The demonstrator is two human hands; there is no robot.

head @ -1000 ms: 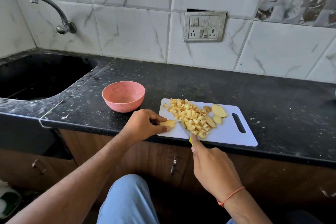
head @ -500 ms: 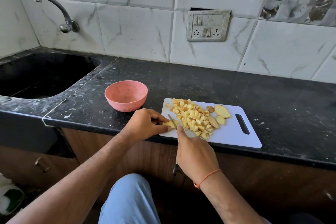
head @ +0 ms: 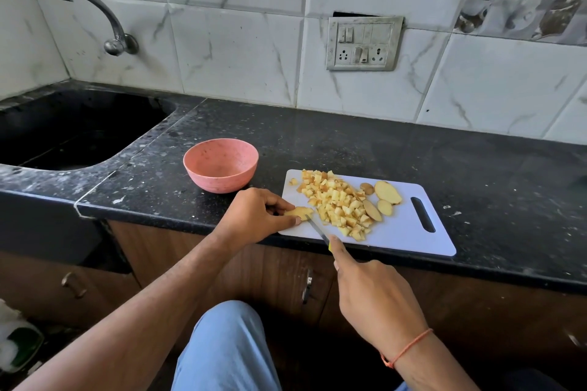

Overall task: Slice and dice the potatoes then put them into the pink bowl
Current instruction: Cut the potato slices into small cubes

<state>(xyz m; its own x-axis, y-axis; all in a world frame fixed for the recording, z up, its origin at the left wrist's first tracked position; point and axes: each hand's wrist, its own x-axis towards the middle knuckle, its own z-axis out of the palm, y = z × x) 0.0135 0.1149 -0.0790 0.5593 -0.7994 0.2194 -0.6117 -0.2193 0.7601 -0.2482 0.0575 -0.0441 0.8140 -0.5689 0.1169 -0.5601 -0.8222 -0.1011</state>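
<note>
Left hand [head: 254, 216] pinning a potato piece [head: 298, 211] in curled fingers at the near-left corner of the cutting board [head: 409, 232], right hand [head: 374, 298] gripping the knife [head: 317, 229], diced heap [head: 336, 203] kept aside, pink bowl [head: 220, 165] waiting empty on the worktop [head: 476, 162].

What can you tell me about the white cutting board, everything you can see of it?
The cutting board is a flat white rectangle, plastic by its look, with rounded corners and a slot handle at its right end. It lies on the black countertop, near the front edge, just right of the pink bowl. It carries a pile of diced potato, several slices, and the piece held by the left hand, which the knife meets.
</note>
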